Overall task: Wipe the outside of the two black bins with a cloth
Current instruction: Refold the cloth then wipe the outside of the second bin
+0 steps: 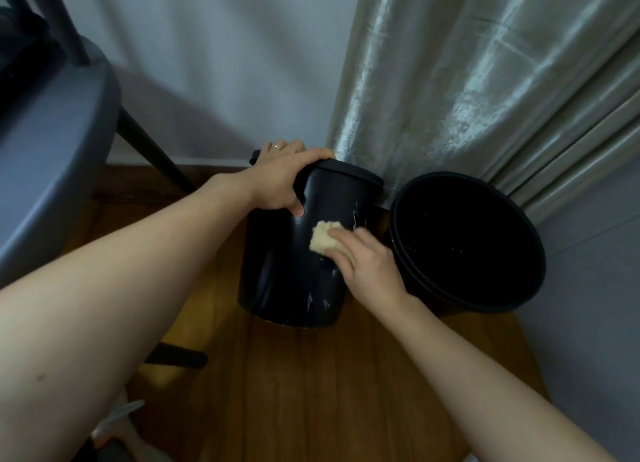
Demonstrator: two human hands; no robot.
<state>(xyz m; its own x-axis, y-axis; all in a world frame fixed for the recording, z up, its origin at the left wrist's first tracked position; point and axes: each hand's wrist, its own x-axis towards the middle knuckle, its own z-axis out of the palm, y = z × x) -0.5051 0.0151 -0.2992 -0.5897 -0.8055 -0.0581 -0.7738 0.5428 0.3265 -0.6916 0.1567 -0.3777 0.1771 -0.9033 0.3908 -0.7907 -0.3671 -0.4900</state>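
A black bin (277, 274) stands tilted on the wooden floor, its rim leaning away from me. My left hand (282, 177) grips its rim, thumb down on the outer wall. My right hand (367, 260) holds a small beige cloth (323, 239) and presses it against the bin's front wall, where pale smears show. A second black bin (415, 285) stands just to the right, its dark open mouth facing me; it seems to be two nested rims.
A shiny grey curtain (467, 80) hangs behind both bins. A grey chair seat (52, 170) with black legs stands at the left, near the white wall. Wooden floor (329, 392) spreads in front of me.
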